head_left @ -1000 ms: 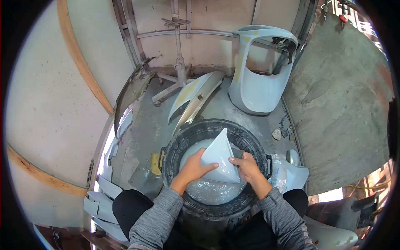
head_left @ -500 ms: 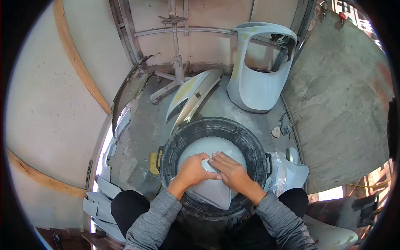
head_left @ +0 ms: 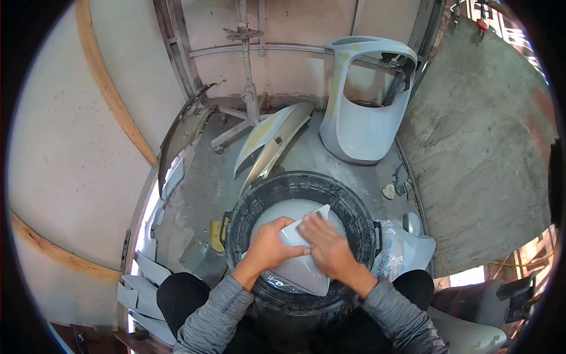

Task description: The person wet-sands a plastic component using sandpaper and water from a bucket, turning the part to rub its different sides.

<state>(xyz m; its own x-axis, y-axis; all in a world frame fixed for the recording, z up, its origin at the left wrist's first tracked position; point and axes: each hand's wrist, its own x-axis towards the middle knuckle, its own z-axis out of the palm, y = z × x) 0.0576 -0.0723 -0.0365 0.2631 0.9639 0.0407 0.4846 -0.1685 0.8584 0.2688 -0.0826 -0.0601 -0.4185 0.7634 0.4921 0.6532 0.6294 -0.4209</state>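
Note:
A pale, glossy panel (head_left: pixel 298 269) is held over a round black tub (head_left: pixel 242 206) of cloudy water (head_left: pixel 289 209). My left hand (head_left: pixel 270 245) grips the panel's left side, thumb on top and fingers round its edge. On the panel's upper right face lies my right hand (head_left: pixel 330 245), its fingers stretched out and blurred by motion. Whether anything is under the right palm is hidden. One corner of the panel points toward me over the tub's near part, and another shows above my right fingers.
Beyond the tub, a long curved panel (head_left: pixel 277 138) and a large white shell (head_left: pixel 367 133) stand on the floor near a metal stand (head_left: pixel 249 94). Left of the tub is a yellow item (head_left: pixel 217 236). Plastic wrap (head_left: pixel 391 251) and another pale part (head_left: pixel 418 251) lie at its right.
The panel has been turned so a corner points toward me. My right hand has moved from its right edge onto its face, and its fingers have shifted slightly since the middle frame.

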